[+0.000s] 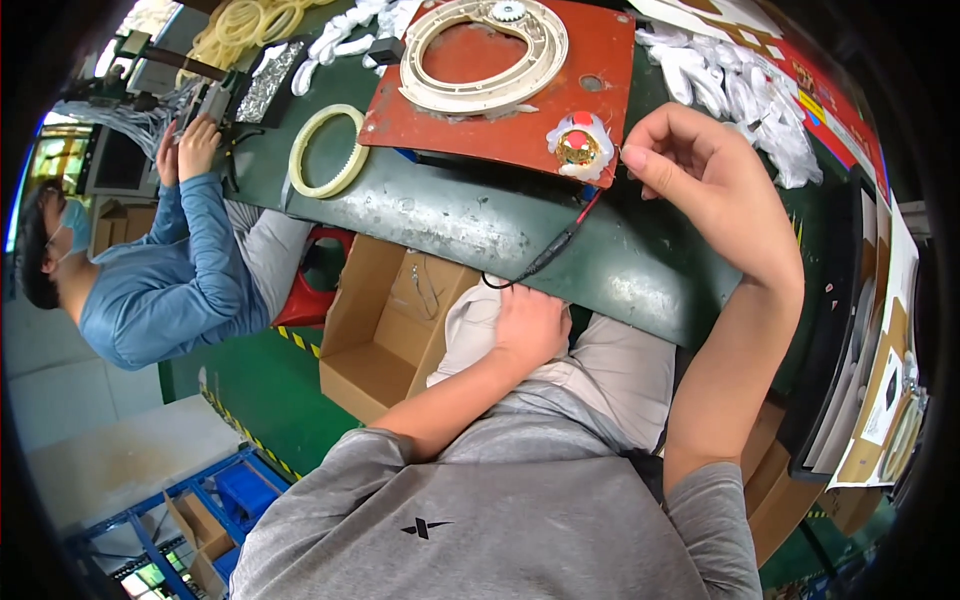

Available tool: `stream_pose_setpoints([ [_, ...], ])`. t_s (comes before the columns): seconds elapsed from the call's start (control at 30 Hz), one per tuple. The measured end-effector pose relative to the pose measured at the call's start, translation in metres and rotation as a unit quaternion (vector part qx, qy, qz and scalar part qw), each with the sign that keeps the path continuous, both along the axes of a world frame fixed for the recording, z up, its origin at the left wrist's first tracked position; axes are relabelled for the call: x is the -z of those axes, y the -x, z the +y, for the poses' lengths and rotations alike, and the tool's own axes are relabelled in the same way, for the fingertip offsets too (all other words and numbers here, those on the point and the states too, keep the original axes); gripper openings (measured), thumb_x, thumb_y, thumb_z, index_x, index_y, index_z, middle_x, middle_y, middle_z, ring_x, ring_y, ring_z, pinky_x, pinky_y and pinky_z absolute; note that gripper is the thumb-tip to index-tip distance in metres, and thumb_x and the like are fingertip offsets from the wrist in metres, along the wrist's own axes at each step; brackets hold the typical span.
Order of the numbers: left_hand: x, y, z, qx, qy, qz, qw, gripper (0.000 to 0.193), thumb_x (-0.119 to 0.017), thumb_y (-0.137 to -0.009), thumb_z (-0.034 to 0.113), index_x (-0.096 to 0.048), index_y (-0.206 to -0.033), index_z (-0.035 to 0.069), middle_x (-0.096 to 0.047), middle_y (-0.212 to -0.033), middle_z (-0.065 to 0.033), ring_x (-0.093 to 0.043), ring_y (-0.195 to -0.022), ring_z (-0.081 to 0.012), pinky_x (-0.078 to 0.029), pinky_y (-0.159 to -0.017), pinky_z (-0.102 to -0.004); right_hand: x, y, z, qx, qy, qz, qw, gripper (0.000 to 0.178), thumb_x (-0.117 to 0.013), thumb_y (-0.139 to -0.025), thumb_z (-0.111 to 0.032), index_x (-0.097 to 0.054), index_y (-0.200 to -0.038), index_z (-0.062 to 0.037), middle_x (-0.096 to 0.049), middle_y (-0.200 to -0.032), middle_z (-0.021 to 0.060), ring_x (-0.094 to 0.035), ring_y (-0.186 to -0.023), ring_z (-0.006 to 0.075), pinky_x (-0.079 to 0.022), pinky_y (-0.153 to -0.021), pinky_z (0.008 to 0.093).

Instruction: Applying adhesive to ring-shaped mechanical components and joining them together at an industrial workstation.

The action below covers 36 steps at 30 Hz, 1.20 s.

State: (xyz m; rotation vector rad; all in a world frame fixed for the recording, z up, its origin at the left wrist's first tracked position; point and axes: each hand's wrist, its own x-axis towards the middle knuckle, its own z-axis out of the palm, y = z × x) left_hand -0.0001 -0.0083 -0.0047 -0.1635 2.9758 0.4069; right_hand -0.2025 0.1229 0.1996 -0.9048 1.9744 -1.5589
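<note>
My right hand (705, 165) is raised beside the right edge of a red board (470, 130), its thumb and forefinger pinched together. Whatever the pinch may hold is too small to make out. Close to those fingertips, a round gold-coloured piece with red and whitish material (578, 147) sits on the board's corner. A cream plastic ring housing (425, 90) with a small white gear (508, 11) lies on the board. My left hand (532, 325) rests over my lap at the table edge, its fingers hidden. Next to it, a black cable with a red lead (550, 250) runs down from the board.
A pale toothed ring (328, 150) lies left of the board on the dark green table (450, 205). White gloves (700, 75) are heaped at the right. An open cardboard box (375, 330) stands left of my legs. A masked co-worker (165, 260) sits at the left.
</note>
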Motion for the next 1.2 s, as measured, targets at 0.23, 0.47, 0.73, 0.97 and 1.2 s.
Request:
stream_pose_setpoints([
  [0.23, 0.003, -0.001, 0.0, -0.008, 0.022, 0.064, 0.998, 0.032, -0.065, -0.083, 0.028, -0.069, -0.105, 0.006, -0.063, -0.108, -0.0187, -0.054, -0.107, -0.0382, -0.035, -0.101, -0.0568, 0.0, 0.006, 0.0, 0.035, 0.014, 0.02, 0.999, 0.017, -0.066, -0.097, -0.017, -0.066, -0.099, -0.0003, -0.064, -0.086, 0.0, -0.059, -0.077, 0.0062, -0.049, -0.073, 0.0226],
  [0.47, -0.001, 0.001, 0.0, -0.017, 0.018, 0.019, 1.0, 0.032, -0.066, -0.082, 0.027, -0.069, -0.105, 0.007, -0.062, -0.111, -0.0176, -0.053, -0.106, -0.0381, -0.038, -0.095, -0.0537, -0.019, -0.006, -0.011, 0.123, 0.068, -0.045, 0.989, 0.012, -0.067, -0.094, -0.003, -0.065, -0.105, 0.0008, -0.067, -0.085, 0.0036, -0.063, -0.078, 0.0071, -0.054, -0.074, 0.0206],
  [0.73, 0.001, 0.002, 0.014, 0.008, -0.003, 0.003, 1.0, 0.036, -0.066, -0.081, 0.025, -0.069, -0.111, 0.007, -0.062, -0.118, -0.0177, -0.053, -0.114, -0.0401, -0.036, -0.099, -0.0562, -0.02, -0.011, -0.007, 0.141, 0.153, -0.035, 0.978, 0.012, -0.059, -0.095, 0.0, -0.059, -0.106, 0.0031, -0.065, -0.081, 0.0042, -0.062, -0.074, 0.008, -0.053, -0.068, 0.0215],
  [0.97, 0.006, 0.0, 0.003, -0.005, 0.02, 0.021, 1.0, 0.04, -0.066, -0.082, 0.027, -0.068, -0.117, 0.007, -0.062, -0.119, -0.0178, -0.053, -0.115, -0.0406, -0.036, -0.098, -0.0572, -0.034, -0.016, -0.004, 0.152, 0.156, -0.058, 0.974, 0.014, -0.055, -0.095, -0.001, -0.058, -0.108, 0.0026, -0.062, -0.069, 0.0016, -0.058, -0.061, 0.0051, -0.045, -0.054, 0.0197],
  [1.2, 0.0, 0.001, 0.008, -0.01, 0.001, -0.015, 1.0, 0.035, -0.066, -0.084, 0.027, -0.069, -0.112, 0.006, -0.064, -0.115, -0.0186, -0.057, -0.108, -0.0404, -0.04, -0.094, -0.0556, -0.041, -0.02, -0.002, 0.233, 0.156, -0.037, 0.959, 0.012, -0.056, -0.094, -0.001, -0.061, -0.104, 0.0007, -0.06, -0.065, -0.0004, -0.051, -0.049, 0.0025, -0.038, -0.045, 0.0183],
])
